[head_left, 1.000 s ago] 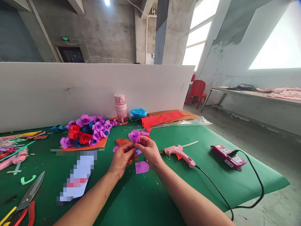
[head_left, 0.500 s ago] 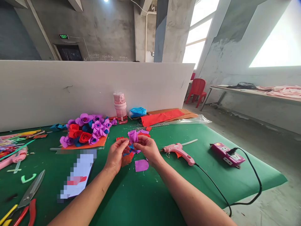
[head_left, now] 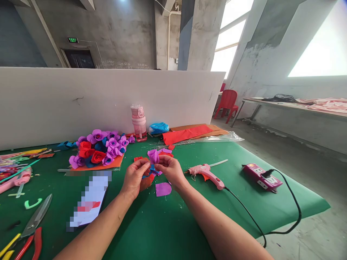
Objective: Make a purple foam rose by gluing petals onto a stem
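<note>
Between my two hands is a small purple craft flower, its petals curled into a bud. My left hand pinches it low on the left side, and my right hand closes on its right side. Its base is hidden behind my fingers. Below my right hand, a loose purple petal lies flat on the green table. Red, blue and purple scraps lie under and behind my hands. A pink glue gun rests on its side to the right of my right hand.
A pile of purple, red and blue flowers sits back left. Scissors and a phone lie at left. A pink bottle stands by the white board. At right is a power strip with a trailing cord.
Almost nothing differs. Both hands keep their hold on the purple flower in the same spot, and the camera view has shifted very slightly.
</note>
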Motion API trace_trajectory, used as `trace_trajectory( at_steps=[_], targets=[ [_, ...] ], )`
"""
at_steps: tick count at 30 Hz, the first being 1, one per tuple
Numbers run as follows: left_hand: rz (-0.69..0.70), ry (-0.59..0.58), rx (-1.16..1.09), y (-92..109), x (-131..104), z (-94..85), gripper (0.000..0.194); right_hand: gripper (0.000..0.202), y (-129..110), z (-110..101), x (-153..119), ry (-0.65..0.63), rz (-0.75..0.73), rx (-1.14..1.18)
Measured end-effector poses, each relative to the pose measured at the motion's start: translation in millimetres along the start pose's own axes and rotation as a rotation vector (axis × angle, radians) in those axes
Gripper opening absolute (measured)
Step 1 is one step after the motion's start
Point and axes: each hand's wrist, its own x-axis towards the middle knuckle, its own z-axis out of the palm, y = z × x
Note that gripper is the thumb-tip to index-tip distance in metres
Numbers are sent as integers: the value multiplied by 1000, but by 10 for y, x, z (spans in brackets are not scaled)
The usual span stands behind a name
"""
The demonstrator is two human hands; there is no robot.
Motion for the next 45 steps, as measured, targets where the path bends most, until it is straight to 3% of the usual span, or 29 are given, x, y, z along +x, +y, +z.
trace_trajectory(
  at_steps=[11,29,37,41,45],
  targets=[
    [-9,-28,4,-24,16,-24,23,23,58,1,8,-36,-3,34],
    [13,-64,-27,-36,-7,7,28,28,119,-40,43,64,16,-15],
    [135,-43,167,33,-97,52,31,27,145,-44,45,87,-10,-58],
    [218,-31,156,44,-74,29,29,33,111,-40,42,61,25,18],
    [128,36,32,11,12,-28,28,40,70,-33,27,10,94,151]
  ],
)
